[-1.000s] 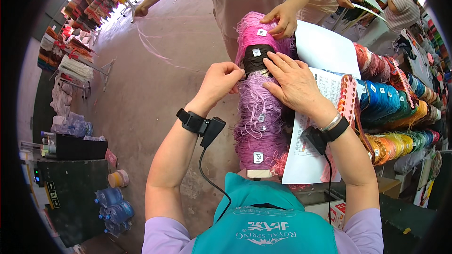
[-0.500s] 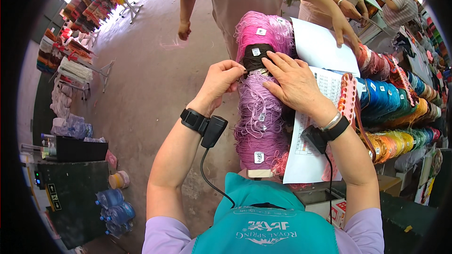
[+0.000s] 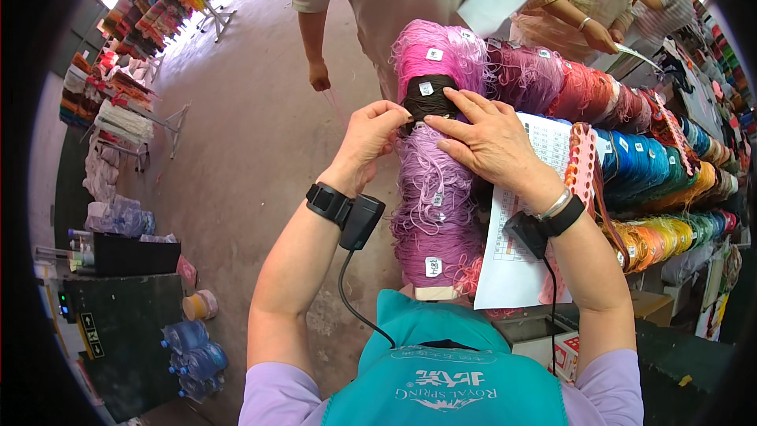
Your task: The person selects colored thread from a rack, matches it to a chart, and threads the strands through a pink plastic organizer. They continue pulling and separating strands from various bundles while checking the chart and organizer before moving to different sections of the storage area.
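A bar wound with thread stretches away from my body. My left hand (image 3: 372, 140) is at its left side, thumb and finger pinched on the edge of a dark brown thread bundle (image 3: 430, 108) that bears a small white tag. From the right, my right hand (image 3: 498, 144) lies over the bar with its fingers stretched out, touching the dark bundle and the lilac thread (image 3: 430, 159) nearer me. Bright pink thread (image 3: 434, 39) is wound beyond the dark bundle. Mauve thread (image 3: 430, 256) covers the near end. The exact strand in my left fingertips is too small to make out.
A printed sheet (image 3: 505, 284) lies to the right, partly under my right forearm. Beside it are a pink holed strip (image 3: 581, 162) and more bars of blue thread (image 3: 623, 150) and yellow thread (image 3: 646, 243). Across stands a person (image 3: 394, 0) holding a white paper (image 3: 505, 4).
The person opposite has lifted the white paper off the thread bars, uncovering red and purple thread. My right index finger has shifted onto the dark bundle's near edge; my left hand keeps its pinch.
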The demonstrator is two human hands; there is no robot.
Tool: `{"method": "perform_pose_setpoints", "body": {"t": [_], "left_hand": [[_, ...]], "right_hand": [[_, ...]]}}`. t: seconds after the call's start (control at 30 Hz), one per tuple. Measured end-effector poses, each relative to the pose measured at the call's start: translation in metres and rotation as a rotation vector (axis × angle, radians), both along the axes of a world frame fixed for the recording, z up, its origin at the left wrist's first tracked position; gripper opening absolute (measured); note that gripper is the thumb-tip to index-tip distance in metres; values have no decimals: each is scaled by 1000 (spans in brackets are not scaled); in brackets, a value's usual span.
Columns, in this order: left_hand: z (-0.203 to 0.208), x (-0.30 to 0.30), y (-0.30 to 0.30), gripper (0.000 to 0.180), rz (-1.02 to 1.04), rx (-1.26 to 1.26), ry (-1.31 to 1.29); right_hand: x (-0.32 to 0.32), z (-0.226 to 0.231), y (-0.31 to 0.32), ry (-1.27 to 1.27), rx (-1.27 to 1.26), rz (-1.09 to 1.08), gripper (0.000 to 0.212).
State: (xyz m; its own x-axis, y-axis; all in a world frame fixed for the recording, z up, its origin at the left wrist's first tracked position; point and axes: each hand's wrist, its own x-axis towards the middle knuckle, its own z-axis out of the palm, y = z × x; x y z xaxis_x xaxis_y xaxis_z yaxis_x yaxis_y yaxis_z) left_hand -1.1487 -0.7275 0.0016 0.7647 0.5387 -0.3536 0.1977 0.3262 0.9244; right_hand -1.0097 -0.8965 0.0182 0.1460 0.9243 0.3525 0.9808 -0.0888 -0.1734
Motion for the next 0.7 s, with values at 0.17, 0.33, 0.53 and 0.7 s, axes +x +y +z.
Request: {"method": "perform_pose_setpoints", "body": {"t": [0.17,0.33,0.53,0.7], "left_hand": [[0,3,-2,5,50,-77,-36],[-4,5,1,5,71,-66,-49],[-3,2,7,6,93,14,-40],[3,3,7,10,41,176,-8]], "right_hand": [[1,1,-1,-2,0,-7,34],[0,1,-1,-26,15,-2,34],[0,1,-1,-27,17,-2,34],[0,0,-2,-34,35,5,34]]}}
